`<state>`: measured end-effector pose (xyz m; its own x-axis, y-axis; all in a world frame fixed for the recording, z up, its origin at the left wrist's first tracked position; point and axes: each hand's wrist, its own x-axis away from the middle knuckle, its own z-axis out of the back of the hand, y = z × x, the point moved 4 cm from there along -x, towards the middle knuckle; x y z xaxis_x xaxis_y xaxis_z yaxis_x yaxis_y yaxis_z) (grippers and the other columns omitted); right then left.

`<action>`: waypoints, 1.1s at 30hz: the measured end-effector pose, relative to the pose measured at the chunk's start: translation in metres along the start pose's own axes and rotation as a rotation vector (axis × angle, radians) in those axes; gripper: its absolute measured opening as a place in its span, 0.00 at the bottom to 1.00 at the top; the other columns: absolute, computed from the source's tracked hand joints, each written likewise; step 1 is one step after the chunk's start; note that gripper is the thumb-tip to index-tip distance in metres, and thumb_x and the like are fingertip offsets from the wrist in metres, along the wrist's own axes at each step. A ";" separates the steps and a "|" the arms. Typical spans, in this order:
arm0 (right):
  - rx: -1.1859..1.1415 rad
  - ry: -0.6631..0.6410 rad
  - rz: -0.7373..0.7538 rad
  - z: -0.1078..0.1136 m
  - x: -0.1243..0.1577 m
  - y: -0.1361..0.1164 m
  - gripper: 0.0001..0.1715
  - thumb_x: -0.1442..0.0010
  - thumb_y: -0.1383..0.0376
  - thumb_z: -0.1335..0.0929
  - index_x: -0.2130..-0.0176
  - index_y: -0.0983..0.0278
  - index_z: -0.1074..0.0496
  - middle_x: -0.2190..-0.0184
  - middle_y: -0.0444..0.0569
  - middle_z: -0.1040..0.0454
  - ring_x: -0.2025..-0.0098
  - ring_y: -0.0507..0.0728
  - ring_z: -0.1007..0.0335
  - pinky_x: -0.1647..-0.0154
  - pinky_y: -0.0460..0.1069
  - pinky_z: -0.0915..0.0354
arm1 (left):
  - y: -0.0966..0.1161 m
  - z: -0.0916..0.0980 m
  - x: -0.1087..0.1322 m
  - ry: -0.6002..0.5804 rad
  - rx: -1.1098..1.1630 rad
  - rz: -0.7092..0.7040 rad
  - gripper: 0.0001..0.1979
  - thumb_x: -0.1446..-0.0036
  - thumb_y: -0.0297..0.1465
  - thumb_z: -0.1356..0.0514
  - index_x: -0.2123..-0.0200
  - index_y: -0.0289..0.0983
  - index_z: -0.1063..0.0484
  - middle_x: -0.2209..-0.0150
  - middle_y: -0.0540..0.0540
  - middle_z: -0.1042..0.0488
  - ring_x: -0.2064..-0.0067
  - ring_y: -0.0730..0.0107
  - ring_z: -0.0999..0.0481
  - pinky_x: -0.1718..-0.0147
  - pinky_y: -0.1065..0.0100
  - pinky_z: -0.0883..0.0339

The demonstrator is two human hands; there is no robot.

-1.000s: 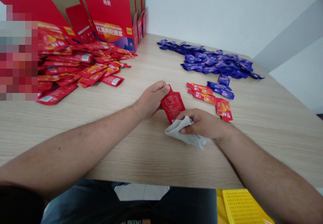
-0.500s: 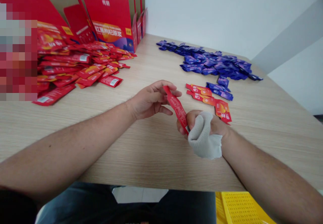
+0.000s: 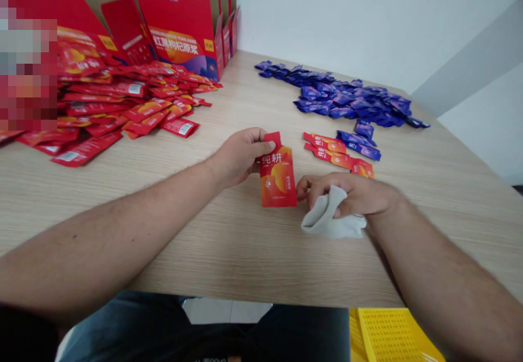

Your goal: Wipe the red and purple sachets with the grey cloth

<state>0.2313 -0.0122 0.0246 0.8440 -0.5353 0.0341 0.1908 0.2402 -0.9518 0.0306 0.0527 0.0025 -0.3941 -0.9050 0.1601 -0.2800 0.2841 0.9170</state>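
- Table edge (image 3: pixel 261 303) runs nearest the person, below the red pouch (image 3: pixel 278 176), with a broad strip of wood-grain tabletop (image 3: pixel 229 253) between them.
- Heap of red pouches (image 3: pixel 122 106) lies left of the pouch, in front of red cardboard cartons (image 3: pixel 180 19).
- Purple packets (image 3: pixel 347 92) spread beyond it, and orange-red sachets (image 3: pixel 327 149) lie just up and to the right.
- Left hand (image 3: pixel 239 158) pinches the pouch's upper part, holding it upright over the table.
- Right hand (image 3: pixel 351 194) clenches a grey cloth (image 3: pixel 330 221) just right of the pouch; contact with the pouch can't be told.
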 end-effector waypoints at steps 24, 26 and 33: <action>0.854 0.053 0.100 -0.065 -0.023 -0.024 0.14 0.44 0.71 0.25 0.56 0.59 0.19 0.62 0.47 0.23 0.61 0.54 0.28 0.59 0.49 0.33 | -0.025 -0.009 0.000 0.099 -0.312 0.179 0.11 0.33 0.25 0.48 0.70 0.38 0.35 0.79 0.51 0.32 0.80 0.72 0.32 0.82 0.74 0.37; 0.857 0.017 0.068 -0.067 -0.019 -0.025 0.16 0.45 0.71 0.24 0.56 0.59 0.18 0.63 0.46 0.24 0.63 0.54 0.29 0.62 0.48 0.34 | -0.024 -0.010 0.000 0.101 -0.313 0.176 0.10 0.33 0.25 0.48 0.69 0.38 0.36 0.78 0.51 0.32 0.80 0.71 0.31 0.82 0.73 0.36; 1.073 0.525 0.159 -0.038 -0.021 -0.021 0.12 0.38 0.69 0.28 0.54 0.60 0.18 0.62 0.51 0.24 0.61 0.58 0.30 0.62 0.52 0.34 | -0.023 -0.013 0.001 0.020 -0.345 0.187 0.12 0.34 0.24 0.46 0.72 0.38 0.36 0.80 0.52 0.34 0.82 0.74 0.34 0.84 0.76 0.40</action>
<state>0.1902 -0.0369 0.0319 0.6364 -0.6432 -0.4258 0.6334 0.7508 -0.1874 0.0485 0.0407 -0.0139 -0.3922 -0.8548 0.3399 0.1073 0.3245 0.9398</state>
